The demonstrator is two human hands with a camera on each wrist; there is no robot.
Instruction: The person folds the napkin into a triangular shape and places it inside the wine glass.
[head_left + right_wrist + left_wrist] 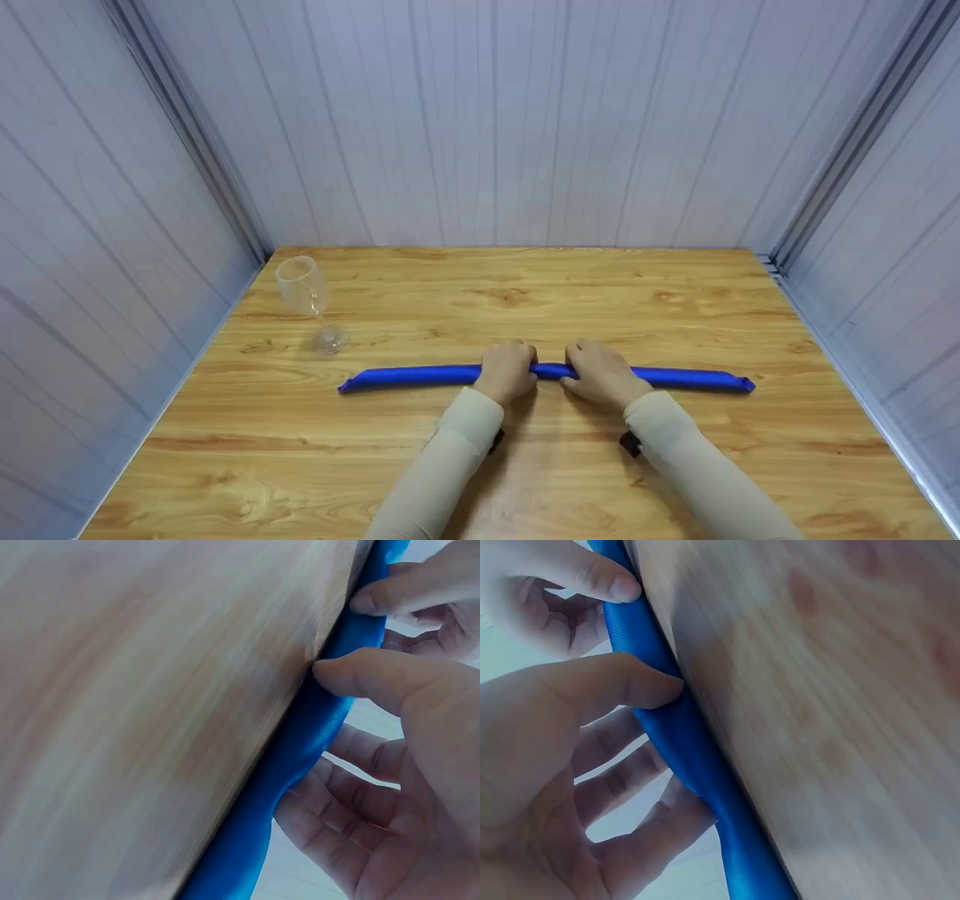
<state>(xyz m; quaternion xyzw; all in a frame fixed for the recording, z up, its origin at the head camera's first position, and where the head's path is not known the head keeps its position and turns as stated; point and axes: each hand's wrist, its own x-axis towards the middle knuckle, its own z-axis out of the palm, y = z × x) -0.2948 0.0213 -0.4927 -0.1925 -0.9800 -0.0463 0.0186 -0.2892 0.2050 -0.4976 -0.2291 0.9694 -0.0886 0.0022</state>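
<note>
A long strip of shiny blue cloth, rolled into a tube (420, 376), lies crosswise on the wooden table. Left of its middle, my left hand (507, 371) grips the roll, thumb on the near side and fingers over the far side. My right hand (602, 373) holds it the same way just right of the middle, and a short piece of blue shows between the hands. In the left wrist view the thumb presses the blue cloth (682, 742) near the tabletop. The right wrist view shows the cloth (300, 735) between thumb and curled fingers.
A clear stemmed wine glass (304, 289) stands upright at the back left of the wooden table (525, 300). Pale panelled walls (465, 120) enclose the table at the back and on both sides.
</note>
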